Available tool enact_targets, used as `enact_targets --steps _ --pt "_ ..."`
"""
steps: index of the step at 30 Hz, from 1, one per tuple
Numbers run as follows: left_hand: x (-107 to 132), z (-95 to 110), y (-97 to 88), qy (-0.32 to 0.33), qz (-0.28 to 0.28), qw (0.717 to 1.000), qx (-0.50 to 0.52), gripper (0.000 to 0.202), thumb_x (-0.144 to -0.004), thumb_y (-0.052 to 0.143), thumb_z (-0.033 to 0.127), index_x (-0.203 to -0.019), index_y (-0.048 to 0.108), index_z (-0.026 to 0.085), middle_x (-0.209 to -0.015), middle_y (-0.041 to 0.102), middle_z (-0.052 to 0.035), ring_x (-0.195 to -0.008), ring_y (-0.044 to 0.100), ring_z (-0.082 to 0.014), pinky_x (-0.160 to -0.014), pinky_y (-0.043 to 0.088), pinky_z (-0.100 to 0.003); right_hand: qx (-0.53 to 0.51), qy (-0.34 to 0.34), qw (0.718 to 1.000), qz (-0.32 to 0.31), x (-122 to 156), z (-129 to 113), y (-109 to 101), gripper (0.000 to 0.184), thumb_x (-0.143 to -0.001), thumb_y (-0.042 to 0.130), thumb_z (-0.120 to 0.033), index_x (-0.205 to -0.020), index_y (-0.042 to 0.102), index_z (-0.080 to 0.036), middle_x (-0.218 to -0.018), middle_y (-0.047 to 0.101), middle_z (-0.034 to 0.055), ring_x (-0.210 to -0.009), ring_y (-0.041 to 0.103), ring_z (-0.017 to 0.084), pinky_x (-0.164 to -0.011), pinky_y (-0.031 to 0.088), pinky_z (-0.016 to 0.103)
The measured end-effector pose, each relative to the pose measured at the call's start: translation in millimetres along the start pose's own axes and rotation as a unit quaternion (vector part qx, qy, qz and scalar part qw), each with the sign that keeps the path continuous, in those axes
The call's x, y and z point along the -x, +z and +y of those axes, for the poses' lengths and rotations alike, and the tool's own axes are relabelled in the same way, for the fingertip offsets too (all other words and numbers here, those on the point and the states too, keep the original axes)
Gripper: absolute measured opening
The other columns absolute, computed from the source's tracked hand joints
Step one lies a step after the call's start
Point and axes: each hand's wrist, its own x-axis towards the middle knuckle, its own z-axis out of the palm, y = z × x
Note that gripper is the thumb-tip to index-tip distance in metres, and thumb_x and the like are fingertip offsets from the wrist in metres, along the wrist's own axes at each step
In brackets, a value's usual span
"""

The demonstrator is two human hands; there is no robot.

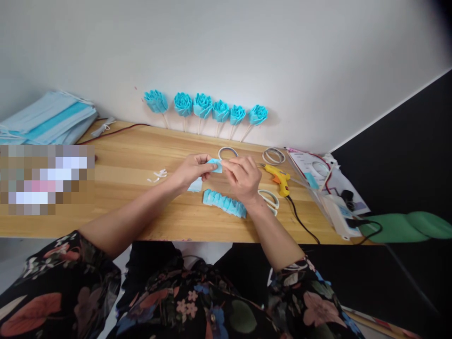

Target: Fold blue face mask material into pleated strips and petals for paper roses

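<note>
A small light-blue piece of mask fabric (216, 165) is held up over the table between my two hands. My left hand (196, 170) pinches it with the thumb on top. At its right edge, the thumb and index finger of my right hand (244, 178) are closed on it, the other fingers curled. Below the hands lies a row of folded blue fabric pieces (224, 203), overlapping one another. A paler blue stack of cut fabric (195, 184) rests under my left hand. White-handled scissors (271, 199), partly hidden, lie beside my right wrist.
Several blue fabric roses (202, 105) on sticks lean against the wall. A yellow glue gun (278, 179), tape rolls (273, 156) and a power strip (341, 219) are on the right. Face masks (49, 117) are piled far left; white scraps (157, 176) lie left of my hands.
</note>
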Motion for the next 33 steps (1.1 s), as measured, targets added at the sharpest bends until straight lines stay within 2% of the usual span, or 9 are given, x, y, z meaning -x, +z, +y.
enact_targets --steps 7,14,33 --pt "0.8 1.0 -0.3 -0.002 -0.006 1.0 -0.005 0.017 -0.072 0.071 0.026 -0.068 0.059 0.015 -0.053 0.055 0.0032 -0.048 0.049 -0.0075 -0.05 0.037 -0.022 -0.012 -0.04 0.998 0.045 0.2 1.8 3.2 0.018 -0.094 0.058 -0.017 -0.096 0.074 -0.024 -0.084 0.071 0.004 -0.079 0.062 0.016 -0.071 0.05 0.03" --pt "-0.6 -2.8 -0.4 0.0 -0.006 1.0 -0.019 0.018 -0.073 0.069 0.025 -0.066 0.055 0.016 -0.052 0.053 0.0039 -0.047 0.046 -0.0068 -0.049 0.034 -0.022 -0.038 -0.011 0.997 0.072 0.1 -0.2 1.1 0.014 -0.092 0.06 -0.015 -0.097 0.07 -0.024 -0.085 0.071 0.0041 -0.079 0.064 0.018 -0.072 0.051 0.033" --pt "-0.5 -1.7 -0.3 -0.011 0.002 1.0 -0.023 0.015 -0.074 0.069 0.024 -0.069 0.059 0.015 -0.052 0.056 0.0028 -0.048 0.048 -0.0076 -0.05 0.036 -0.022 -0.038 -0.03 0.998 0.038 2.6 -1.3 5.5 0.017 -0.092 0.06 -0.014 -0.097 0.072 -0.023 -0.084 0.072 0.0045 -0.08 0.062 0.017 -0.07 0.051 0.031"
